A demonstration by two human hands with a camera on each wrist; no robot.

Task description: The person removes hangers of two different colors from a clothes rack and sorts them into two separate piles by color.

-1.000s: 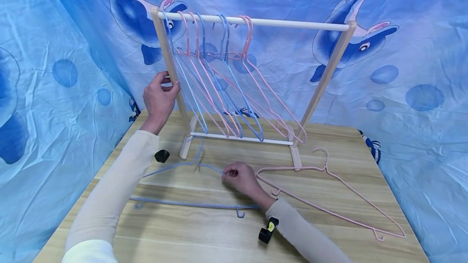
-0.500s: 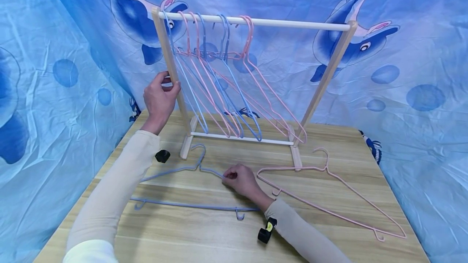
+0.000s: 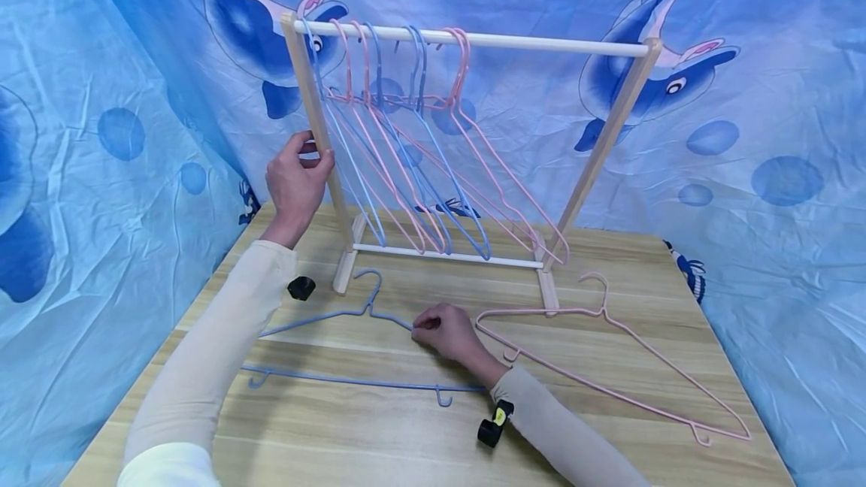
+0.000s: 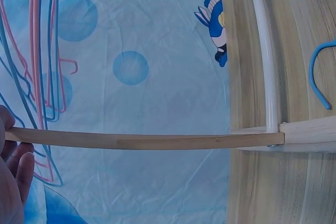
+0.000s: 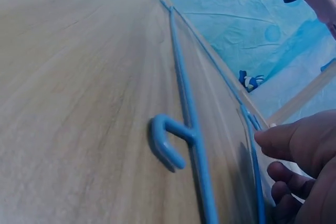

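My left hand (image 3: 298,175) grips the left wooden post (image 3: 340,205) of a clothes rack, thumb and fingers on either side of it. In the left wrist view, that post (image 4: 131,140) runs sideways from the hand (image 4: 16,177) to the foot. A blue clothes hanger (image 3: 352,379) lies on the table before the rack, its far left end hidden by my left sleeve. My right hand (image 3: 443,333) pinches its right shoulder between thumb and curled fingers. The right wrist view shows the hanger's small hook (image 5: 159,137) and the right hand (image 5: 310,145) against the wire.
Several blue and pink hangers hang bunched toward the left on the rack's white rail (image 3: 541,42). A pink hanger (image 3: 604,312) lies on the table (image 3: 365,449) at the right. Behind stands a blue curtain (image 3: 758,134) printed with dolphins.
The blue hanger's top hook has tipped down toward the table since one second ago. Both hands keep their places. The hanging hangers sway slightly.
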